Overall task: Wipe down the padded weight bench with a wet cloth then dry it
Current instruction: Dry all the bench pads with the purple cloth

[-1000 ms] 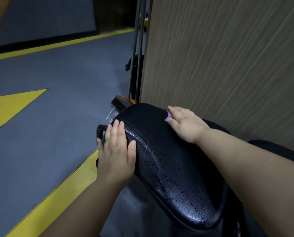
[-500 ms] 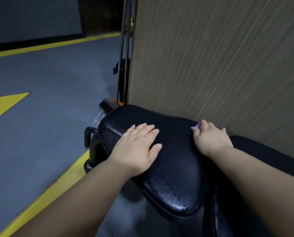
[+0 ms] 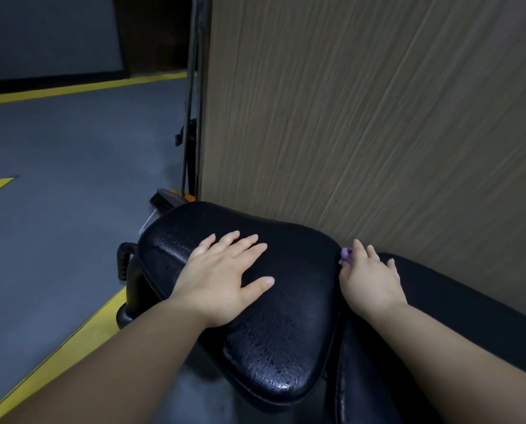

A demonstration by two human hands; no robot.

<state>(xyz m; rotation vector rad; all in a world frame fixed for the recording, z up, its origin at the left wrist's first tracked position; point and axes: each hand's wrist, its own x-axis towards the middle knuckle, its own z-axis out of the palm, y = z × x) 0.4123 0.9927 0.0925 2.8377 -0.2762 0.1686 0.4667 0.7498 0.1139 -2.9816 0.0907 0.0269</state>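
A black padded seat pad of the weight bench fills the lower middle, its cracked surface glistening. A second black pad continues to the right. My left hand rests flat on the seat pad with fingers spread. My right hand sits at the pad's far right edge, in the gap between the two pads, covering a purple cloth. Only a small bit of the cloth shows past my fingers.
A wood-grain panel stands right behind the bench. Grey floor with yellow lines lies to the left. A black handle sticks out at the bench's left end. Dark poles and an orange-tipped base stand beyond.
My left hand moved from the pad's left edge onto its top. My right hand slid with the cloth along the far edge to the right, down to the gap between pads.
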